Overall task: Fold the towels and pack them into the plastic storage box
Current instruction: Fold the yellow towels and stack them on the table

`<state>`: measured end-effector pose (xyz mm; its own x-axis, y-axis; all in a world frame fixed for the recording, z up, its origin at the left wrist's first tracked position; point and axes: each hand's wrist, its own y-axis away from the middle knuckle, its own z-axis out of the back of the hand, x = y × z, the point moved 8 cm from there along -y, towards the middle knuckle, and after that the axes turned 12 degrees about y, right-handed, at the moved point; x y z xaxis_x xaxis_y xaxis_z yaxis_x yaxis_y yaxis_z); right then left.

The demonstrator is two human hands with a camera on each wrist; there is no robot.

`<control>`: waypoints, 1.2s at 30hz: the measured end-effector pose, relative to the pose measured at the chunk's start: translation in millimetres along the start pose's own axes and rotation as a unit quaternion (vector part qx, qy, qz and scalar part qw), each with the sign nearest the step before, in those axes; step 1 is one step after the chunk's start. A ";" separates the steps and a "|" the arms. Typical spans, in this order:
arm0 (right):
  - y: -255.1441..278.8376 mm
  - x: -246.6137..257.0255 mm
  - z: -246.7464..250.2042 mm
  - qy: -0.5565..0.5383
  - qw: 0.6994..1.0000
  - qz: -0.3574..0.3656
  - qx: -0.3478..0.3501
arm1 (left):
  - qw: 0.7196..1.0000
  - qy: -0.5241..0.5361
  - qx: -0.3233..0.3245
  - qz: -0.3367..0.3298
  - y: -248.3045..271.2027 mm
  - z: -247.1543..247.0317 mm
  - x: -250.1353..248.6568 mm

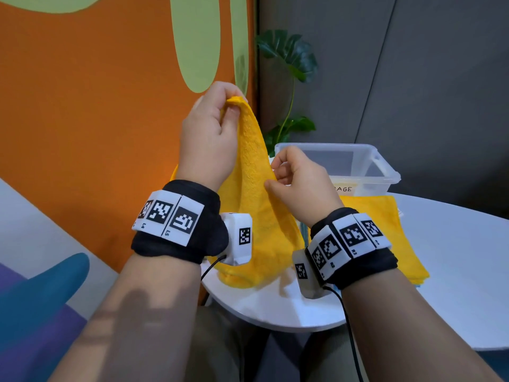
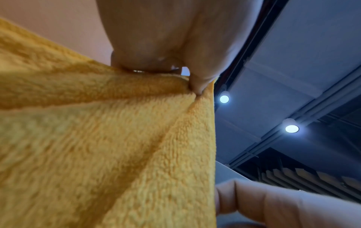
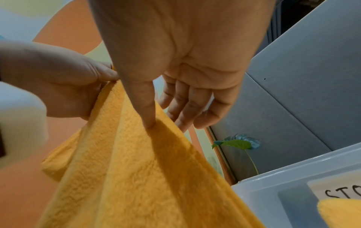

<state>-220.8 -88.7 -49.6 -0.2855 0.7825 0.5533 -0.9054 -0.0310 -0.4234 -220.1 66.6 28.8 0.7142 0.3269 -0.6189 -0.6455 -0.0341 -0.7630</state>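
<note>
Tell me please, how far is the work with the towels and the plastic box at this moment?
Done: nothing is packed; the plastic storage box looks empty.
In hand: the left hand pinches a corner of a yellow towel, lifted and unfolded; the right hand takes its edge lower down.
Left: fold this towel, then handle the stack of towels lying flat on the white table, and pack everything.

Even indoor light is filling the head view, with a soft shadow lying across the left forearm [image 1: 143, 307]. In the left wrist view two ceiling lamps [image 2: 292, 128] are glaring at right. Close cloth [image 3: 136, 177] is blurring, and frame edges are bending.
</note>
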 end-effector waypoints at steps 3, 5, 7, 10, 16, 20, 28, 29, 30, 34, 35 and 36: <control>0.6 -2.4 -14.1 0.026 0.997 0.002 0.070 | 0.999 0.004 -0.027 -0.020 -3.7 6.8 -2.2; 2.2 -4.6 -25.2 0.082 0.988 0.010 0.127 | 0.999 0.004 -0.046 -0.025 -6.3 13.2 -1.3; 3.3 -12.6 -33.5 0.144 0.975 -0.001 0.170 | 0.998 -0.004 -0.063 -0.021 -9.0 22.1 2.6; 1.8 -30.3 -31.0 0.187 0.966 -0.052 0.170 | 0.994 -0.024 -0.102 -0.008 -12.1 42.1 12.8; -1.5 -56.3 3.3 0.224 0.959 -0.152 0.087 | 0.978 -0.052 -0.196 0.038 -10.9 81.8 40.2; -0.5 -70.8 24.6 0.215 0.954 -0.209 0.007 | 0.969 -0.072 -0.223 0.079 -3.0 94.2 59.5; 0.6 -84.3 39.7 0.195 0.952 -0.223 -0.079 | 0.946 -0.077 -0.251 0.190 17.4 100.8 84.2; 0.1 -83.7 40.7 0.197 0.952 -0.217 -0.086 | 0.944 -0.078 -0.252 0.197 19.1 101.4 85.5; -0.5 -82.7 41.7 0.200 0.953 -0.210 -0.091 | 0.943 -0.079 -0.254 0.202 20.8 102.1 86.5; -0.3 -75.9 51.1 0.170 0.956 -0.193 -0.141 | 0.937 -0.070 -0.275 0.203 24.2 108.3 89.9; 1.0 -73.1 55.7 0.155 0.956 -0.188 -0.166 | 0.935 -0.067 -0.282 0.204 24.7 110.0 90.9; 2.5 -70.3 60.4 0.140 0.955 -0.181 -0.190 | 0.933 -0.065 -0.288 0.204 24.6 111.4 91.7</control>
<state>-222.0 -181.3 -46.2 0.1677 0.8365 0.5216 -0.7344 0.4590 -0.5000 -200.5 200.9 -26.0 0.3768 0.2861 -0.8810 -0.5781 -0.6705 -0.4650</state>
